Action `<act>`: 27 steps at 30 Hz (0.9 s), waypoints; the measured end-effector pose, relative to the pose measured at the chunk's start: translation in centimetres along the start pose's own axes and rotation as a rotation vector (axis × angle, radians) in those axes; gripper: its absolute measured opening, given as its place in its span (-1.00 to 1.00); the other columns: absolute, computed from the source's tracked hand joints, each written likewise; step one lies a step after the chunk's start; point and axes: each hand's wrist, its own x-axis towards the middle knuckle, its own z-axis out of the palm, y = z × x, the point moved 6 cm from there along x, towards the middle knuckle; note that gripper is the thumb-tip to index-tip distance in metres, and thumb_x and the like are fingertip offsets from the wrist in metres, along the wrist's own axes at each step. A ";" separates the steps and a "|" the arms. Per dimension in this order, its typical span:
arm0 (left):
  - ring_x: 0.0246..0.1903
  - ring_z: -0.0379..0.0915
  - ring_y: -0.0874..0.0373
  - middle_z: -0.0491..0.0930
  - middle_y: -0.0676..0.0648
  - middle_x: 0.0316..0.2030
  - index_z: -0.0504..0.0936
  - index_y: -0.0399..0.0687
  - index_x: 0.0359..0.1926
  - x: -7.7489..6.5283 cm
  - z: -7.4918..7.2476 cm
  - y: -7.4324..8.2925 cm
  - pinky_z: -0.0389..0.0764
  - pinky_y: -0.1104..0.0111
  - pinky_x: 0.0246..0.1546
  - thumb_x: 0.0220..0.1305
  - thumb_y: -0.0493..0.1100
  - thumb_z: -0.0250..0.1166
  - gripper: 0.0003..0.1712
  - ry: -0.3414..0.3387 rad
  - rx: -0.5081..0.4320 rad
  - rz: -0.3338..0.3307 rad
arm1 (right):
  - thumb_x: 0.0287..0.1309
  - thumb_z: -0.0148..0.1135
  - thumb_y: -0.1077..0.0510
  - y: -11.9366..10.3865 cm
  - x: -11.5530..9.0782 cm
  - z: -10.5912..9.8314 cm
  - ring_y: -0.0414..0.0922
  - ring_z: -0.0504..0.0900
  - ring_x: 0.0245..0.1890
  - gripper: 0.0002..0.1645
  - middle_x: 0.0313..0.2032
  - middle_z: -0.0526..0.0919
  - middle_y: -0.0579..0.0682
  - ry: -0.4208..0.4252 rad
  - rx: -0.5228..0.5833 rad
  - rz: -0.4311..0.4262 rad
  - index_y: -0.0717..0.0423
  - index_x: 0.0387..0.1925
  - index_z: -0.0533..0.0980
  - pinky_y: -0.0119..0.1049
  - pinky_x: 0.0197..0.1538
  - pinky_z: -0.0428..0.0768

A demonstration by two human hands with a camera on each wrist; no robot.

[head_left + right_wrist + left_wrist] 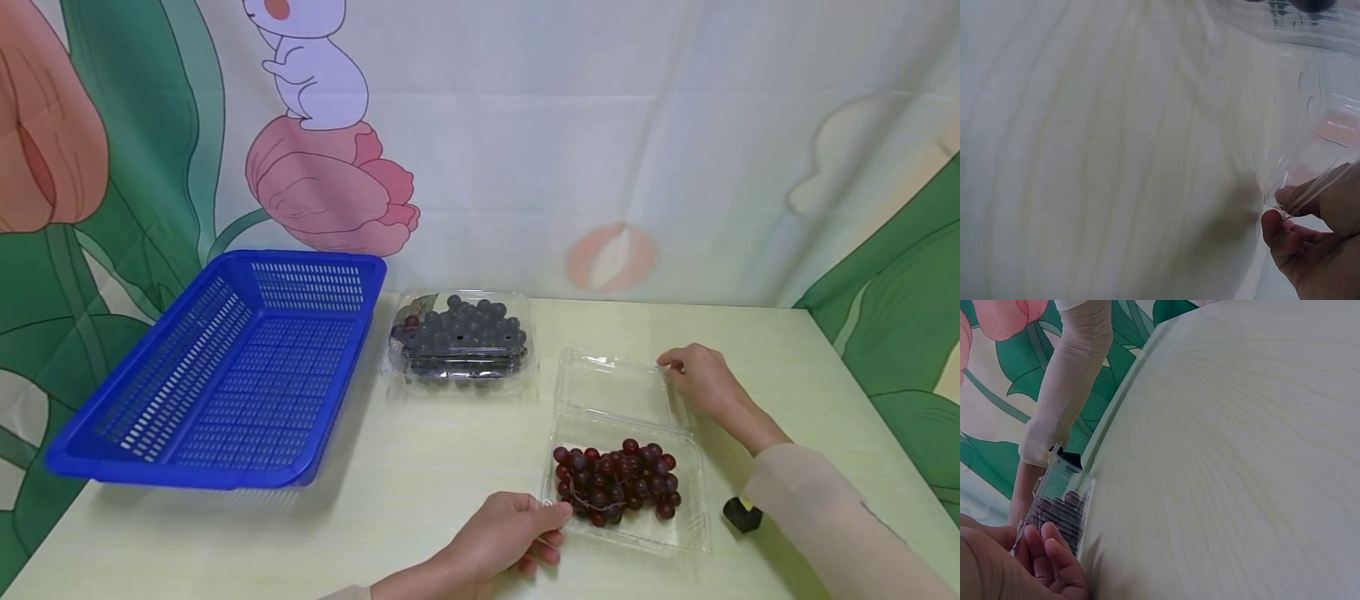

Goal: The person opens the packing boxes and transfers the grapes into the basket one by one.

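A clear plastic clamshell box (pixel 693 533) lies opened on the table, its lid (pixel 611 390) folded back toward the wall. Inside its base sits a bunch of dark red grapes (pixel 622 477). My left hand (pixel 506 533) pinches the front left edge of the base between thumb and fingers; in the left wrist view that hand (pixel 1047 565) hides part of the box. At the lid's far right corner, my right hand (pixel 697 379) pinches the plastic, and the right wrist view shows thumb and forefinger (pixel 1285 234) meeting on that corner.
A blue slotted basket (pixel 315 433) stands on the left. Behind the middle sits a second, closed clamshell of dark grapes (pixel 461 337). A small black object (pixel 742 515) lies beneath the right forearm. A printed curtain (pixel 480 167) hangs along the table's back edge.
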 end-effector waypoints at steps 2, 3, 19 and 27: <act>-0.52 0.58 0.26 0.69 -0.02 -0.42 0.70 -0.19 -0.29 -0.1 0.1 0.0 0.44 0.45 -0.50 0.40 0.03 0.37 -0.66 -0.002 0.008 0.002 | 0.31 0.18 0.46 0.0 0.0 -0.1 0.13 0.65 -0.23 -0.75 -0.15 0.71 0.37 0.001 0.002 -0.003 0.46 -0.04 0.66 -0.04 -0.22 0.61; -0.52 0.58 0.26 0.69 -0.02 -0.42 0.70 -0.19 -0.30 -0.1 0.1 0.0 0.44 0.45 -0.50 0.40 0.04 0.37 -0.66 -0.003 0.011 0.003 | 0.32 0.18 0.45 0.0 0.0 -0.1 0.13 0.65 -0.23 -0.75 -0.15 0.72 0.36 0.002 0.001 -0.003 0.45 -0.04 0.66 -0.03 -0.21 0.61; -0.51 0.59 0.25 0.71 -0.02 -0.39 0.67 -0.12 -0.37 -0.1 0.4 0.1 0.44 0.42 -0.48 0.41 0.05 0.36 -0.65 0.002 0.008 -0.007 | 0.43 0.24 0.22 0.2 -0.3 -0.4 0.19 0.67 -0.11 -0.65 -0.07 0.71 0.35 -0.031 0.011 0.028 0.44 0.08 0.61 0.07 -0.09 0.62; -0.52 0.57 0.28 0.68 0.03 -0.45 0.62 -0.06 -0.45 -0.3 0.5 0.3 0.40 0.42 -0.49 0.42 0.04 0.35 -0.65 0.005 0.008 0.037 | 0.45 0.22 0.17 0.1 -1.2 -1.0 0.33 0.65 -0.02 -0.56 0.03 0.63 0.46 -0.065 0.013 0.031 0.49 0.14 0.54 0.18 -0.01 0.62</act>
